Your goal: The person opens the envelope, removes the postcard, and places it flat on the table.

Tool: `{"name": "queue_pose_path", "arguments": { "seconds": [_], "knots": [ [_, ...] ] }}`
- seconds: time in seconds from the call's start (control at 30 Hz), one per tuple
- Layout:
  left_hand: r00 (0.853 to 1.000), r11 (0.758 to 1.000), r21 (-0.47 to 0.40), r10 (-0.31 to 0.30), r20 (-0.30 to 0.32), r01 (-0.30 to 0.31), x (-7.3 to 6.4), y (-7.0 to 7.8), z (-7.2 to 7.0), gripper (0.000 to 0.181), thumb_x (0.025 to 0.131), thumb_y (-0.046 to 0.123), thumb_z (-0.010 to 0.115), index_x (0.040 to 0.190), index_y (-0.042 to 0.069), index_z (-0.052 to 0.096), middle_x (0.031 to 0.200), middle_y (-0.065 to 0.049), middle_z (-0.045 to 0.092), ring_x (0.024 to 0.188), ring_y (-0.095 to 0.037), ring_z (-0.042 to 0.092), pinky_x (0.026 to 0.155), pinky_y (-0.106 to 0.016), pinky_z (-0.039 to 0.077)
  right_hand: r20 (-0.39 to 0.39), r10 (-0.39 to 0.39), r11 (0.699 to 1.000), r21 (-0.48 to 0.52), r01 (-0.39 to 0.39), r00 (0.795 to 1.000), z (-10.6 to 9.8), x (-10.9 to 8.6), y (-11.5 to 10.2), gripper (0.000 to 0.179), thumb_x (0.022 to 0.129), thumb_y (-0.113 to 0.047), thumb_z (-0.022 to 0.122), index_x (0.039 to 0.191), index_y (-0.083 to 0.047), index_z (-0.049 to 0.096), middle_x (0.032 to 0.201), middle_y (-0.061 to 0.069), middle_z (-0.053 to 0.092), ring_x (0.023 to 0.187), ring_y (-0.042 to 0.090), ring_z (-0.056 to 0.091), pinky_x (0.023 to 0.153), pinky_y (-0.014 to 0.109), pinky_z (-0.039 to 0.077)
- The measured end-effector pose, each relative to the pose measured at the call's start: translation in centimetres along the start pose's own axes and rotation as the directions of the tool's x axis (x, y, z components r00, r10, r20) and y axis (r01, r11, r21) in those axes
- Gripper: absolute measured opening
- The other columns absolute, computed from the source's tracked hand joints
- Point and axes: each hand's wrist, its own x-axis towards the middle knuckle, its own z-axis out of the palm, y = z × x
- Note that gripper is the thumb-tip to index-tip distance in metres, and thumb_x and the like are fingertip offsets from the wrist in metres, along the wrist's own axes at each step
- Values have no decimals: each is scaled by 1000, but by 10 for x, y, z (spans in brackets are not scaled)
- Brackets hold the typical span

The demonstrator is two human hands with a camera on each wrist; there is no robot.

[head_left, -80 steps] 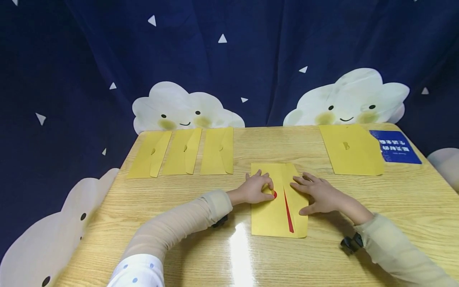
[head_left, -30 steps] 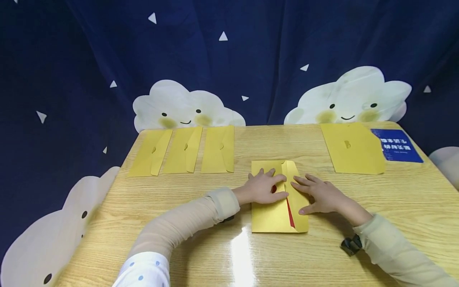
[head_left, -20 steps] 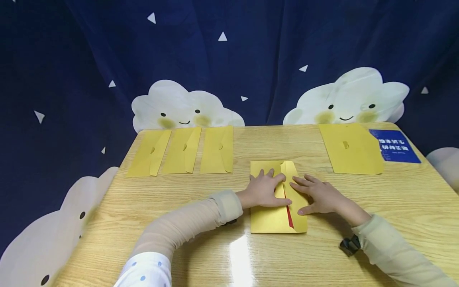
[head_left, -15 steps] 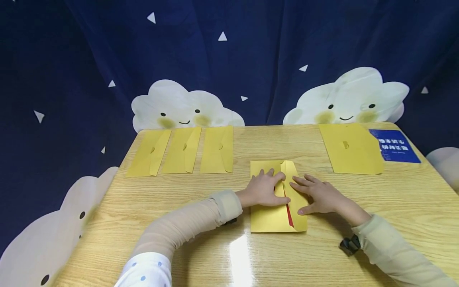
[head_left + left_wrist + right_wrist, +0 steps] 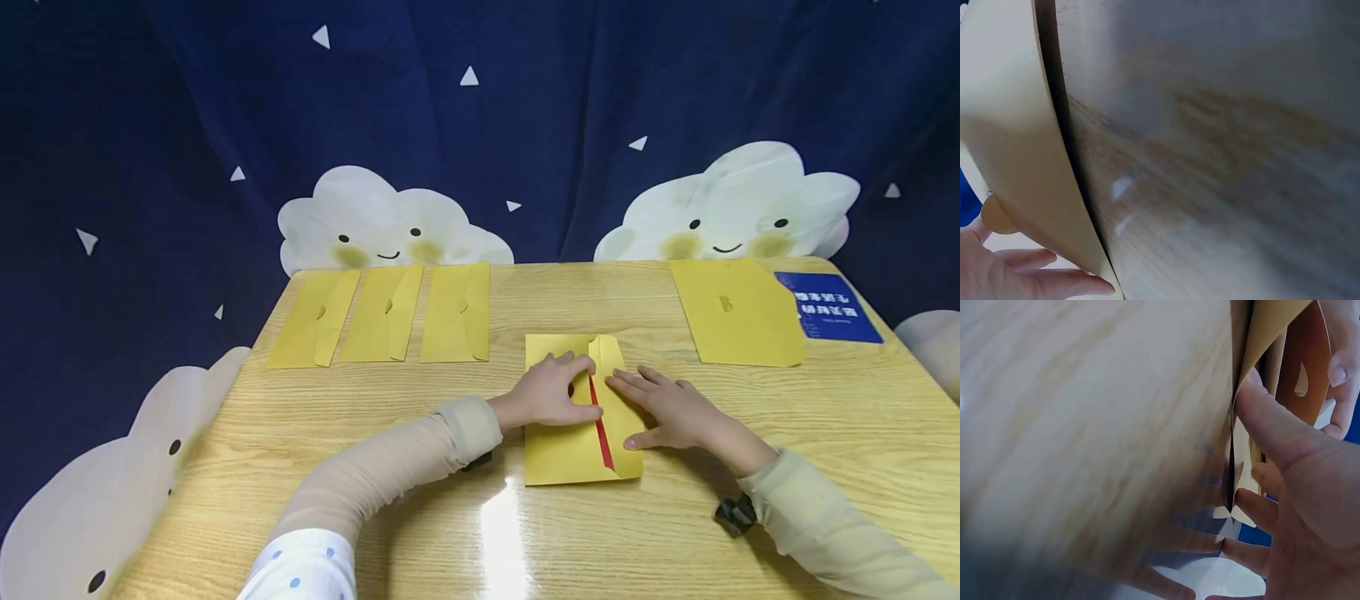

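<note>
In the head view, a yellow envelope (image 5: 558,458) lies on the table (image 5: 360,400), a red strip (image 5: 606,450) showing along its flap (image 5: 609,354); whether lining or contents, I cannot tell. The left hand (image 5: 551,392) touches the envelope, thumb and forefinger apart. The right hand (image 5: 671,412) rests on the flap, fingers spread. Three envelopes (image 5: 453,333) lie far left; a wider one sits beside a blue card (image 5: 832,308).

In the left wrist view, the left fingers extend near a round tab (image 5: 999,215).

In the right wrist view, the right thumb meets the envelope's edge.
</note>
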Motion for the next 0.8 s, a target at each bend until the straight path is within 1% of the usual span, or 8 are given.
{"name": "queue_pose_path", "arguments": {
  "seconds": [0.13,0.2,0.43,0.53,0.63,0.8],
  "knots": [
    [1000,1000,-15,0,-7,0,-1,0,-1,51,77,47,62,118,20,51,126,-9,51,112,-37,48,89,-45,42,-1,-30,999,-22,30,1000,0,0,0,89,71,-62,60,143,-19,31,142,14,35,125,46,29,81,69,31],
    [1000,1000,-15,2,-12,-2,-1,0,0,50,77,47,61,118,20,51,124,-8,52,109,-36,50,87,-44,43,-1,-55,997,-48,54,999,0,1,0,88,71,-63,59,144,-22,30,141,15,36,124,48,30,80,68,33],
    [1000,1000,-9,21,-17,-21,-2,1,-1,48,78,47,61,116,19,51,116,-5,54,99,-31,53,83,-42,45,1,-141,976,-166,139,990,-2,4,-2,80,72,-64,57,139,-24,39,136,22,41,115,52,39,76,62,40],
    [1000,1000,-6,21,-13,-21,-2,2,-1,48,79,46,60,117,18,51,119,-7,53,102,-34,53,86,-45,43,15,-157,968,-196,157,988,-4,4,-3,75,73,-63,55,137,-25,43,135,23,42,113,53,41,75,61,41],
    [1000,1000,1,9,-6,-9,-2,2,-2,48,79,47,60,118,19,50,128,-9,50,112,-38,48,92,-48,39,26,-165,960,-224,166,986,-5,5,-4,72,74,-65,52,135,-26,46,134,24,41,113,52,41,74,60,41],
    [1000,1000,9,-11,7,11,-3,4,-3,50,79,48,59,119,20,50,132,-11,47,115,-40,45,90,-49,40,16,-173,953,-249,171,985,-6,4,-6,71,74,-67,50,132,-27,49,134,24,41,112,50,42,72,59,43]
  ]
}}
